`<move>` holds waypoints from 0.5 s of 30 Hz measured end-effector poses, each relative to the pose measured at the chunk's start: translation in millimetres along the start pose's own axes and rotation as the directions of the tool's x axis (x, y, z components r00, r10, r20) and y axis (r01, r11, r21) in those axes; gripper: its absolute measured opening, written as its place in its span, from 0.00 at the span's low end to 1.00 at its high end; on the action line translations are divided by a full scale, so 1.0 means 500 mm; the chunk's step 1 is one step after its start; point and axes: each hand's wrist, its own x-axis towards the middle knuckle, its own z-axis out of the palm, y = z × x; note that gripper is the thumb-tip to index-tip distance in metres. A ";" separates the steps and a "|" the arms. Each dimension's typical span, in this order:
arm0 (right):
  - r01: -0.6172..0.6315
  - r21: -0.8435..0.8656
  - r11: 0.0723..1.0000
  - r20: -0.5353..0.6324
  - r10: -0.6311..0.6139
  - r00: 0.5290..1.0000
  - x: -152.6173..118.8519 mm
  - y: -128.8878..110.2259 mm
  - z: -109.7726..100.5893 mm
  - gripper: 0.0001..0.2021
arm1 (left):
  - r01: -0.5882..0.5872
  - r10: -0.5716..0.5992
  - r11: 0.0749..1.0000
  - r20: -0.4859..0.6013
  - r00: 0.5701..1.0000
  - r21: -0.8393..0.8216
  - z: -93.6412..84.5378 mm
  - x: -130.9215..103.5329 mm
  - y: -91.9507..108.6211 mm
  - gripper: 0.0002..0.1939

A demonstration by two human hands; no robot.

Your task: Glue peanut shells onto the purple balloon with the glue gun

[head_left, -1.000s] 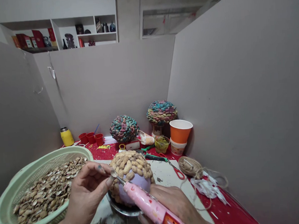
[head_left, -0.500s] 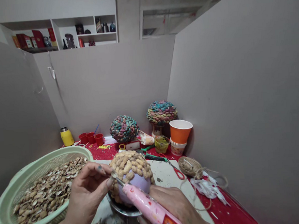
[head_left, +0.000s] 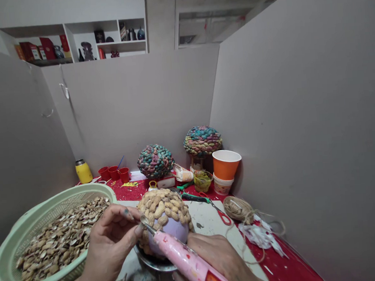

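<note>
My right hand (head_left: 223,255) is wrapped round a pink hot glue gun (head_left: 185,256), its metal nozzle pointing up and left. At the nozzle tip, my left hand (head_left: 109,244) pinches a small peanut shell (head_left: 144,219) between thumb and fingers; the shell is mostly hidden. Just behind them is a purple ball (head_left: 171,231), its top and left side covered with peanut shells (head_left: 160,206) and a bare purple patch facing me. The ball rests in a metal bowl (head_left: 157,264). Left of my left hand stands a green plastic basket (head_left: 9,251) full of loose shell pieces (head_left: 66,241).
Behind the ball lie red-handled scissors (head_left: 223,217) and green-and-black pliers (head_left: 194,198). Twine (head_left: 239,209), crumpled white tissue (head_left: 261,236) and stacked paper cups (head_left: 224,183) sit at right. Two painted shell-covered balls (head_left: 156,161), red cups (head_left: 114,173) and a yellow jar (head_left: 84,171) stand further back. Grey partitions enclose the table.
Almost nothing differs. Both hands, the glue gun and the shell stay in nearly the same place, with only a very slight shift.
</note>
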 end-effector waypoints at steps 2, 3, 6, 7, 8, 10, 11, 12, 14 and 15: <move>-0.003 0.022 1.000 0.013 0.003 1.000 -0.002 0.000 -0.001 0.15 | -0.001 0.001 1.000 0.004 1.000 0.004 0.000 0.000 -0.002 0.08; -0.007 0.028 1.000 0.012 0.007 1.000 -0.004 0.000 -0.001 0.15 | -0.001 0.001 1.000 0.005 1.000 0.003 0.000 0.000 -0.003 0.08; -0.022 0.052 0.998 0.017 0.021 1.000 -0.008 0.001 -0.001 0.15 | -0.007 0.007 1.000 0.008 1.000 -0.001 0.000 0.000 -0.004 0.08; -0.029 0.059 0.998 0.023 0.028 0.999 -0.010 0.002 0.000 0.15 | -0.011 0.011 1.000 0.008 1.000 0.000 0.000 0.000 -0.004 0.08; -0.033 0.064 0.997 0.031 0.032 0.999 -0.012 0.004 0.001 0.15 | -0.013 0.013 1.000 0.009 1.000 0.004 0.000 0.000 -0.004 0.08; -0.036 0.070 0.997 0.043 0.033 0.999 -0.015 0.007 0.002 0.14 | -0.015 0.015 1.000 0.013 1.000 0.013 0.000 -0.001 -0.005 0.08; -0.033 0.070 0.997 0.043 0.030 0.999 -0.016 0.008 0.003 0.14 | -0.013 0.013 1.000 0.017 1.000 0.015 0.000 -0.001 -0.006 0.08; -0.029 0.069 0.997 0.041 0.026 0.999 -0.017 0.009 0.003 0.13 | -0.012 0.012 1.000 0.020 1.000 0.015 0.000 -0.002 -0.007 0.08; -0.027 0.065 0.997 0.035 0.025 0.999 -0.016 0.009 0.004 0.14 | -0.011 0.011 1.000 0.024 1.000 0.010 0.000 -0.002 -0.008 0.08; -0.030 0.065 0.997 0.031 0.028 0.999 -0.015 0.008 0.004 0.14 | -0.014 0.014 1.000 0.022 1.000 0.008 0.001 -0.002 -0.008 0.08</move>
